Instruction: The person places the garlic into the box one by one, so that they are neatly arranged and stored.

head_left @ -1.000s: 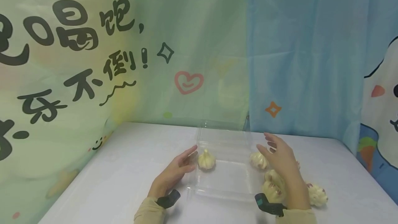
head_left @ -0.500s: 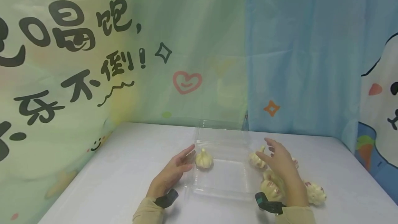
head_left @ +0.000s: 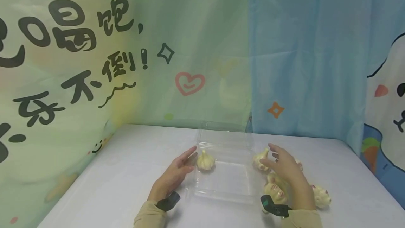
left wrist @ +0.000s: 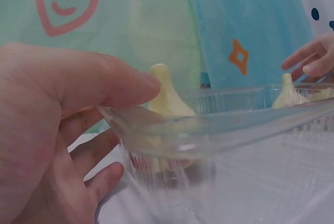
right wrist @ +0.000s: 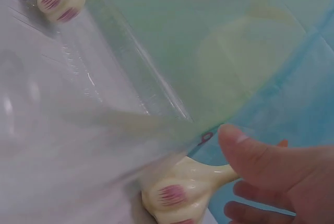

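Note:
A transparent plastic box [head_left: 223, 197] with its lid folded back holds one garlic bulb [head_left: 205, 162] in its far left corner. My left hand [head_left: 173, 176] rests at the box's left side; in the left wrist view its thumb lies along the rim while the fingers stay loose outside the wall. Just beyond the right wall sits another garlic bulb [head_left: 260, 160] with its stem up. Around that stem hovers my right hand [head_left: 284, 166], thumb and fingers spread. In the right wrist view the stem [right wrist: 225, 173] reaches the thumb's edge.
Several more garlic bulbs lie right of the box, among them one garlic bulb [head_left: 276, 192] near the right wrist and another [head_left: 321, 197] past the forearm. The raised lid [head_left: 224, 137] stands behind the box. A printed curtain [head_left: 310, 80] hangs at the white table's [head_left: 126, 171] far edge.
My right hand has come slightly lower and nearer to the garlic bulb beside the box. The left hand keeps its place at the box, and the whole view has shifted a little.

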### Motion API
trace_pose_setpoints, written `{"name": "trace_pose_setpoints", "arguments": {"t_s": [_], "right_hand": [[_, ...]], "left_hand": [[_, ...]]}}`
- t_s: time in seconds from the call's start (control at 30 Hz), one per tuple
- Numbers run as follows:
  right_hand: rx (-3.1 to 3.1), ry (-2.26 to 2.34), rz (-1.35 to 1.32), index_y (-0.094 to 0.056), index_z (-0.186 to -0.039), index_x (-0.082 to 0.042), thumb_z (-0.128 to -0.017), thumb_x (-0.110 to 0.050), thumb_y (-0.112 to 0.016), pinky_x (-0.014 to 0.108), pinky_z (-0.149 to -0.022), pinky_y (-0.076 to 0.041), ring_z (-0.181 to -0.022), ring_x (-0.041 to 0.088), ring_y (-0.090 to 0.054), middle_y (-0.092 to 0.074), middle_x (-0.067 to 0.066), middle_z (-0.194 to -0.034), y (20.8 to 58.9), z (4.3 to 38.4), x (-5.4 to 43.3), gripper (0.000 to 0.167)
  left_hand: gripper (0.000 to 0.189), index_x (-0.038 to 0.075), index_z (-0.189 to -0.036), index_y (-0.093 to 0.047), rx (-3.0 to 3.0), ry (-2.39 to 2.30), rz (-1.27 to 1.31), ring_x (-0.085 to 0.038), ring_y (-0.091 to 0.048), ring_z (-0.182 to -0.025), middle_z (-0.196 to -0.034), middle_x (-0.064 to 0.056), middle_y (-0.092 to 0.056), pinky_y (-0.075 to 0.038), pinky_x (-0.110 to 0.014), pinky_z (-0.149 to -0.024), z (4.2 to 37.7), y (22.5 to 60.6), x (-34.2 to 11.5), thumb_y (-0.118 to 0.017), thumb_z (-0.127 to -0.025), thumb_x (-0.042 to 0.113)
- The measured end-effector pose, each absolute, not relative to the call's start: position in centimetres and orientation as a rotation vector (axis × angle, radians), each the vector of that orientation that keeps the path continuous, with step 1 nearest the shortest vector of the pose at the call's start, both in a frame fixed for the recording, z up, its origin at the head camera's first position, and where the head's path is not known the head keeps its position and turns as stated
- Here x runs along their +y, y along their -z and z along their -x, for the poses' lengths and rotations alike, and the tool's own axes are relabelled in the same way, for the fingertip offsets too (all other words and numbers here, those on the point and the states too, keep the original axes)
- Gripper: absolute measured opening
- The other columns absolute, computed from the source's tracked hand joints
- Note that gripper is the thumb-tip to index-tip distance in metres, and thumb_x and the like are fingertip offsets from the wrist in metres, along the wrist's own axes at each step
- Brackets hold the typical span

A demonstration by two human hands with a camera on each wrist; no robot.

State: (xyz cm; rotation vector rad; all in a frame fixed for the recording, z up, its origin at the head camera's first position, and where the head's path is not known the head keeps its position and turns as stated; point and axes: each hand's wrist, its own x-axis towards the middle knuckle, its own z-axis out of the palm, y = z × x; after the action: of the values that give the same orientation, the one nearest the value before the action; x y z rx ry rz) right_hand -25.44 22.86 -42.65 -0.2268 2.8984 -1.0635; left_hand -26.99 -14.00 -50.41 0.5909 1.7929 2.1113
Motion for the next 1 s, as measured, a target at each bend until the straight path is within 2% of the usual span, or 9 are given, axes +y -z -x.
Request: {"name": "trace_pose_setpoints", "arguments": {"t_s": [0.53,0.7,0.8,1.0], "right_hand": [[2.876,1.063,0.222,-0.025,-0.146,0.004,-0.087,-0.037,-0.065,0.058,-0.098,-0.045,-0.127,0.051,-0.041,-0.034,0.034,-0.144,43.4,26.1,22.8,0.082],[2.854,1.064,0.173,-0.018,-0.148,0.003,-0.087,-0.038,-0.066,0.059,-0.100,-0.042,-0.128,0.049,-0.040,-0.034,0.033,-0.144,43.4,26.5,22.8,0.088],[2.847,1.059,0.144,-0.016,-0.148,0.005,-0.087,-0.038,-0.066,0.059,-0.102,-0.041,-0.129,0.049,-0.040,-0.034,0.034,-0.144,43.5,26.7,22.7,0.091],[2.860,1.024,0.136,-0.023,-0.143,0.013,-0.088,-0.036,-0.065,0.058,-0.104,-0.038,-0.127,0.049,-0.041,-0.039,0.035,-0.139,43.9,26.6,22.8,0.085]], "left_hand": [[0.071,0.008,-0.151,-0.019,1.735,-2.209,-0.529,-0.025,-0.007,-0.149,-0.161,-0.008,-0.008,-0.009,-0.036,-0.120,27.1,50.6,-14.1,-0.044,-0.087,-0.006],[0.071,0.008,-0.151,-0.019,1.755,-2.204,-0.509,-0.025,-0.007,-0.149,-0.161,-0.007,-0.008,-0.013,-0.033,-0.120,27.2,50.5,-14.1,-0.045,-0.087,-0.005],[0.071,0.009,-0.151,-0.019,1.767,-2.199,-0.491,-0.025,-0.007,-0.149,-0.161,-0.007,-0.008,-0.015,-0.031,-0.119,27.1,50.5,-14.1,-0.046,-0.087,-0.005],[0.071,0.011,-0.151,-0.020,1.757,-2.196,-0.463,-0.021,-0.010,-0.149,-0.161,-0.003,-0.011,-0.017,-0.027,-0.118,27.2,50.5,-14.0,-0.045,-0.087,-0.006]]}}
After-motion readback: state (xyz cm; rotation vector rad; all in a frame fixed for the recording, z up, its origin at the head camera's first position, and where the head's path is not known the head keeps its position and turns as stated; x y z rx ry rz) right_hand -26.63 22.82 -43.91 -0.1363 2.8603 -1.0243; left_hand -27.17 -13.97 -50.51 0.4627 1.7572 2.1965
